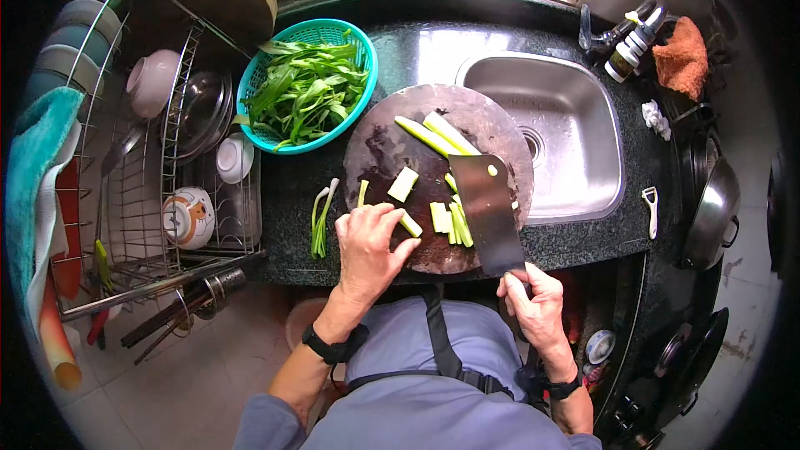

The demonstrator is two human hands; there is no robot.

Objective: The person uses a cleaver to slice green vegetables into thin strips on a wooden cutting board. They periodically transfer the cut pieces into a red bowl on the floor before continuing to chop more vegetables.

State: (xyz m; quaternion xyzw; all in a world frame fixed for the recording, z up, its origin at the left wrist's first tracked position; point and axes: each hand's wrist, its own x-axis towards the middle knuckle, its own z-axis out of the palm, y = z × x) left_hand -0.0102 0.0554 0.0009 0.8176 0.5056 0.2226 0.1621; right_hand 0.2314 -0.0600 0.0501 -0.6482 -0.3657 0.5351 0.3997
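Observation:
My right hand (532,306) grips the handle of a cleaver (490,212). Its broad dark blade lies over the right part of a round wooden chopping board (387,122), with small green bits stuck to it. My left hand (372,250) is at the board's near left edge, fingers curled and spread. A pale green vegetable stick (410,225) lies between its index finger and thumb; whether they pinch it is unclear. Farther up sits a thick cut chunk (403,184). Several cut sticks (459,225) lie beside the blade. Two long peeled stalks (431,136) reach the blade's far end.
A turquoise basket (371,84) of leafy greens (306,90) stands beyond the board at left. Scallions (322,219) lie left of the board. A steel sink (609,137) adjoins it at right, with a peeler (651,212) beyond. A wire dish rack (169,169) fills the left side.

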